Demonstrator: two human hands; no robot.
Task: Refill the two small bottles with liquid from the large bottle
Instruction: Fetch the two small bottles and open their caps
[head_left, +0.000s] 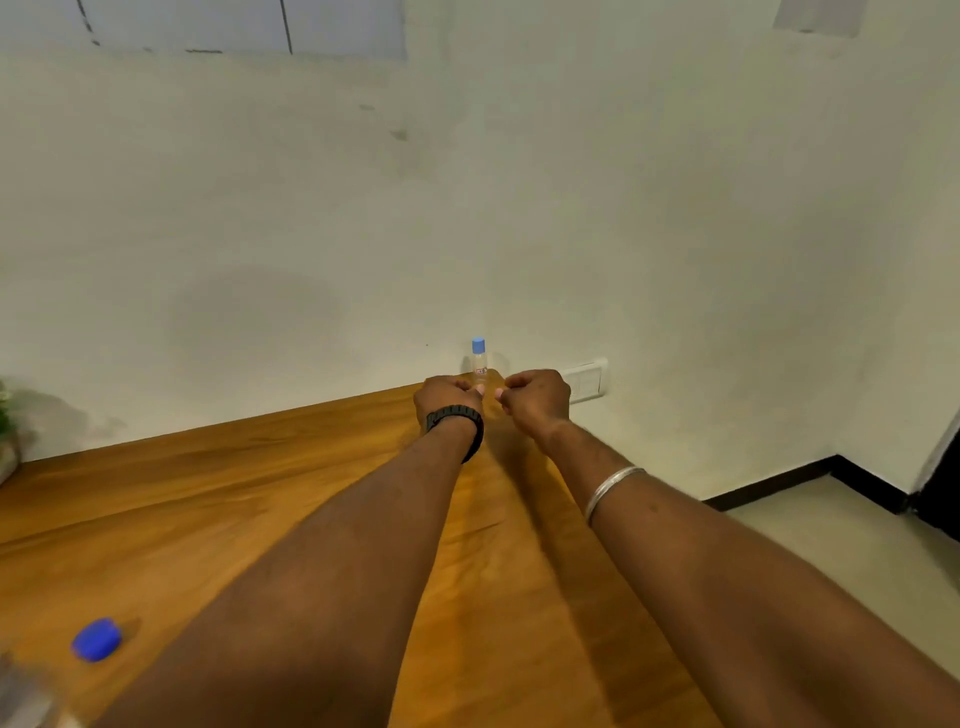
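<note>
A small clear bottle (479, 360) with a light blue cap stands upright at the far corner of the wooden table (208, 499), close to the wall. Both my arms reach out to it. My left hand (448, 397), with a black band on its wrist, has its fingers curled round the bottle's lower part, which the hand hides. My right hand (536, 400) is curled just right of the bottle and holds nothing that I can see. A loose dark blue cap (96, 639) lies on the table at the near left. A blurred clear object (23, 696), maybe the large bottle, shows at the bottom left corner.
A white wall socket (587, 381) sits on the wall right behind the bottle. A potted plant (5, 421) peeks in at the left edge. The table's right edge runs diagonally under my right arm, with pale floor (841, 540) beyond it.
</note>
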